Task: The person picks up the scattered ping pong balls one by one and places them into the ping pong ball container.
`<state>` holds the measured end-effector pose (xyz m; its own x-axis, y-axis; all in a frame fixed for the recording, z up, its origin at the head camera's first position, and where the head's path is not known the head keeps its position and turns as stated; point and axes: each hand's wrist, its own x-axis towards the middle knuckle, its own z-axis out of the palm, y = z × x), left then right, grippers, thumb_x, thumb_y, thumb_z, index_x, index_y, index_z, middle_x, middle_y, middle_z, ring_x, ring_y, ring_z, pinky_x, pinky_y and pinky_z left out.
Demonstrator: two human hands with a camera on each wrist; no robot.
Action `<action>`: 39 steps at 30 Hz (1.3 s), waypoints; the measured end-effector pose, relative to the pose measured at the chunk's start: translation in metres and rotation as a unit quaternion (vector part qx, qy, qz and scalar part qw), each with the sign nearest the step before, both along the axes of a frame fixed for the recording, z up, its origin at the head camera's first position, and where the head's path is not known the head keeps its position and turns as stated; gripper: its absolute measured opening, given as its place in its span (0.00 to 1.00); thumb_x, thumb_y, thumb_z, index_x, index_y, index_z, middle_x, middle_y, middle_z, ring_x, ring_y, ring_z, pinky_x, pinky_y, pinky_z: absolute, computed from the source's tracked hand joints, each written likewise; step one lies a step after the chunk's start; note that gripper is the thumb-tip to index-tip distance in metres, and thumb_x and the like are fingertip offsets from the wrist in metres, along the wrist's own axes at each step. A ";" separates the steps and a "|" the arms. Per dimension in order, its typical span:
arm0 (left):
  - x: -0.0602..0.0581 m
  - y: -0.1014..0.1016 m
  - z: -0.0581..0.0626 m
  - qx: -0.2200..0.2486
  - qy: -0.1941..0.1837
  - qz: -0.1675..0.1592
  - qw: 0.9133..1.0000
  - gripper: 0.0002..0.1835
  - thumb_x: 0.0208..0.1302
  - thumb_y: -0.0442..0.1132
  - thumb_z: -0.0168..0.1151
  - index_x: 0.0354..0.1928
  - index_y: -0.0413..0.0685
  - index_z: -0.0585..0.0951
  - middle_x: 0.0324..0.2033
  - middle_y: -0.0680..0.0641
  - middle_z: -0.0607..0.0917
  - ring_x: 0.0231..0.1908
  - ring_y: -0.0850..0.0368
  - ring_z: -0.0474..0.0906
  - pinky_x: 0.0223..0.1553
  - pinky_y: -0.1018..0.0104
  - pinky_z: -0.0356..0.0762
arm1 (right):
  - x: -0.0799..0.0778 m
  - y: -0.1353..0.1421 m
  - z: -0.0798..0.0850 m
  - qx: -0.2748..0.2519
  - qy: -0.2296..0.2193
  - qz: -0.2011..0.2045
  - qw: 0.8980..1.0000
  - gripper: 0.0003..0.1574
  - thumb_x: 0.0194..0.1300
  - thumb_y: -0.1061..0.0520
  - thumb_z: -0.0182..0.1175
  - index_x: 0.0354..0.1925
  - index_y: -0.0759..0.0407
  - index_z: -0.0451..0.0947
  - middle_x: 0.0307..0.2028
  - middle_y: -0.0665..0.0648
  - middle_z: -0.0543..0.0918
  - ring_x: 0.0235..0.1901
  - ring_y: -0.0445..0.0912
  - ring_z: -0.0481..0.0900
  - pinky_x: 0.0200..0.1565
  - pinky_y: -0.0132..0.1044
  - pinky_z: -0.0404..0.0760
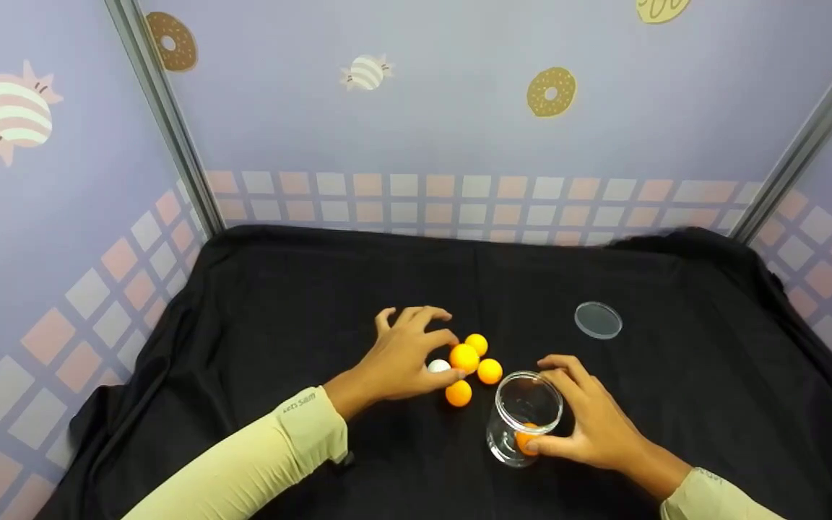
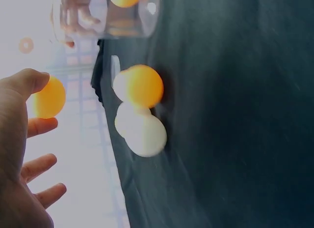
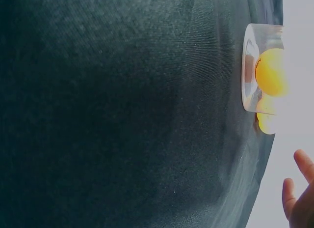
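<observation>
My left hand (image 1: pixel 401 357) pinches an orange ping-pong ball (image 1: pixel 464 359) between thumb and index finger, the other fingers spread apart. In the left wrist view this ball (image 2: pixel 49 98) is raised above the cloth. Below it lie a white ball (image 1: pixel 438 367) and three orange balls, one at the near side (image 1: pixel 458 393). My right hand (image 1: pixel 596 422) holds a clear jar (image 1: pixel 499 427) from the right, thumb on the near side and fingers by the rim. The jar stands upright and uncovered, with one orange ball (image 3: pixel 271 73) inside.
A round clear lid (image 1: pixel 598 321) lies flat on the black cloth (image 1: pixel 329 282), behind the jar and to its right. Patterned panels (image 1: pixel 445 130) enclose the table at the back and sides, with metal posts (image 1: pixel 170 115) at the corners.
</observation>
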<state>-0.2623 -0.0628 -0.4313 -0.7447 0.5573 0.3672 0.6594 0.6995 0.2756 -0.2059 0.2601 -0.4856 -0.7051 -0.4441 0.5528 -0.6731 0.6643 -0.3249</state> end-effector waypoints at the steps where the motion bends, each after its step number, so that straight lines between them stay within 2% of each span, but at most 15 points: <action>1: 0.002 0.003 0.001 0.001 0.003 -0.004 1.000 0.22 0.60 0.67 0.65 0.49 0.65 0.86 0.66 0.52 0.76 0.67 0.48 0.69 0.63 0.27 0.54 | 0.000 0.000 0.000 0.001 -0.001 -0.001 1.000 0.49 0.35 0.26 0.80 0.56 0.37 0.78 0.62 0.51 0.74 0.52 0.44 0.77 0.44 0.52 0.77; 6: 0.010 0.015 0.008 0.006 0.014 -0.023 1.000 0.22 0.60 0.67 0.65 0.49 0.65 0.85 0.66 0.53 0.76 0.68 0.49 0.68 0.63 0.29 0.54 | 0.001 -0.001 0.000 -0.001 -0.003 -0.004 1.000 0.49 0.35 0.27 0.80 0.56 0.39 0.79 0.61 0.53 0.75 0.52 0.45 0.77 0.45 0.53 0.78; 10: 0.017 0.023 0.012 0.012 0.036 -0.043 0.998 0.22 0.60 0.68 0.64 0.48 0.66 0.85 0.65 0.52 0.76 0.68 0.50 0.68 0.62 0.29 0.55 | 0.001 -0.001 0.000 -0.003 -0.006 -0.002 1.000 0.50 0.35 0.27 0.81 0.57 0.38 0.78 0.62 0.50 0.73 0.53 0.45 0.77 0.46 0.53 0.78; 16: 0.026 0.037 0.017 0.014 0.055 -0.064 0.996 0.22 0.60 0.68 0.63 0.46 0.66 0.86 0.65 0.52 0.77 0.68 0.53 0.68 0.62 0.29 0.56 | 0.001 0.000 0.000 -0.003 -0.014 0.002 1.000 0.50 0.36 0.30 0.82 0.58 0.40 0.79 0.63 0.53 0.74 0.54 0.45 0.77 0.48 0.54 0.80; 20: 0.029 0.045 0.020 0.011 0.056 -0.071 0.996 0.21 0.61 0.68 0.62 0.47 0.66 0.86 0.65 0.52 0.77 0.68 0.53 0.67 0.62 0.29 0.56 | 0.001 0.000 -0.001 -0.002 -0.013 0.004 1.000 0.50 0.36 0.31 0.82 0.58 0.39 0.78 0.63 0.54 0.74 0.54 0.46 0.78 0.49 0.54 0.81; 25: 0.030 0.053 0.020 0.007 0.054 -0.083 0.995 0.19 0.61 0.66 0.62 0.47 0.67 0.85 0.66 0.52 0.76 0.69 0.53 0.66 0.63 0.28 0.56 | 0.001 0.001 -0.002 -0.001 -0.007 0.005 1.000 0.51 0.35 0.31 0.82 0.59 0.36 0.77 0.63 0.51 0.73 0.54 0.45 0.78 0.49 0.52 0.81; 39: 0.031 0.061 0.019 -0.011 0.067 -0.098 0.993 0.21 0.60 0.68 0.64 0.48 0.67 0.85 0.66 0.52 0.75 0.68 0.53 0.67 0.63 0.28 0.56 | -0.001 0.002 -0.003 0.001 0.011 0.019 1.000 0.51 0.35 0.33 0.83 0.59 0.40 0.77 0.62 0.53 0.74 0.54 0.45 0.78 0.50 0.50 0.82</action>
